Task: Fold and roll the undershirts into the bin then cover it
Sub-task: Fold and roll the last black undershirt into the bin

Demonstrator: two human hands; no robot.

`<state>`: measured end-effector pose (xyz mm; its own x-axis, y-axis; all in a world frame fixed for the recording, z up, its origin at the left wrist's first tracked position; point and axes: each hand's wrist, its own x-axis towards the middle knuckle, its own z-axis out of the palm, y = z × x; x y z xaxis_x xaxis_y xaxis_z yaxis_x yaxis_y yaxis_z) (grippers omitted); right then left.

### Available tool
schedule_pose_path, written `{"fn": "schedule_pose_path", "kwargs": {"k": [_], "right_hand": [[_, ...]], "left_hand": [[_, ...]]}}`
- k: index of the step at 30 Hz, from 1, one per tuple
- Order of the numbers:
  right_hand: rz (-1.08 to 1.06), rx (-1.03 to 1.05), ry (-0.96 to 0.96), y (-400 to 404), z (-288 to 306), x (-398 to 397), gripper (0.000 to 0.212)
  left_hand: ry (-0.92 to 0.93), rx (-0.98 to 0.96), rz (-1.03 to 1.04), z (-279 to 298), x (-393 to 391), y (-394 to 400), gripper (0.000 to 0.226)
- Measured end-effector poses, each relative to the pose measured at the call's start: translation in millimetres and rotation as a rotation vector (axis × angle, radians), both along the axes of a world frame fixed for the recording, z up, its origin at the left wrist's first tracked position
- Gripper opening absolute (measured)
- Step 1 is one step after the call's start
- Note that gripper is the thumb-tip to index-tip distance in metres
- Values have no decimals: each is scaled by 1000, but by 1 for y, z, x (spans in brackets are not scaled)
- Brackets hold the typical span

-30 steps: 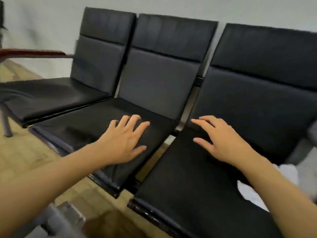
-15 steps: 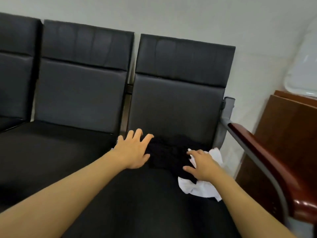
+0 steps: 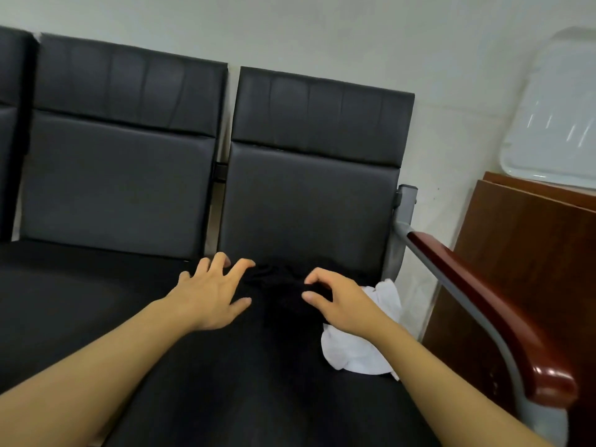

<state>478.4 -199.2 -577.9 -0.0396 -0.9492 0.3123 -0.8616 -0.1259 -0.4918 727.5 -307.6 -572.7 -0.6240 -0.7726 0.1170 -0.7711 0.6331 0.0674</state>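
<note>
Step in hand, by my read: pickup of first undershirt — nothing folded yet, no bin in view.

Black undershirt [image 3: 283,285] bunched at back of seat [image 3: 225,398], between both hands.

Right hand [image 3: 338,301]: thumb + fingers curled, closing on black cloth — pinch looks begun, can't tell if firm.

Left hand [image 3: 213,295]: fingers spread wide, fingertips at garment's left edge, holding nothing.

White undershirt [image 3: 358,353] crumpled partly under right wrist, touching black one.

Next: lift black one clear w/o dragging white, spread flat on seat.

No readable text is showing anywhere. No labels, brands, numbers or signs are appearing on the seats, the clothes or the wall.
</note>
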Motion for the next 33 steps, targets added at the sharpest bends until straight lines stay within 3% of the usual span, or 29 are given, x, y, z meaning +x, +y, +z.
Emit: {"fn": "schedule_pose_path", "kwargs": {"k": [6,10,13,18,24,29,33], "right_hand": [[195,-72,-85,6,27,42,11],[147,-102,-99,7,29,41,7],[100,-44,-151,11,31,32,13],[152,50,-181,15,56,32,17],[115,-240,-210,-5,137,47,9],[216,-365,-452,-18,192,69,21],[265,-373,-514,-22,188,79,23]], "left_hand": [[219,241,-261,4,-7,8,76],[275,66,-297,3,-11,5,26],[367,19,-288,13,-3,-1,11],[494,-101,-296,60,9,1,8],[752,-250,-170,139,46,4,26],[786,-285,-96,191,54,4,27],[811,-276,-44,198,62,1,27]]}}
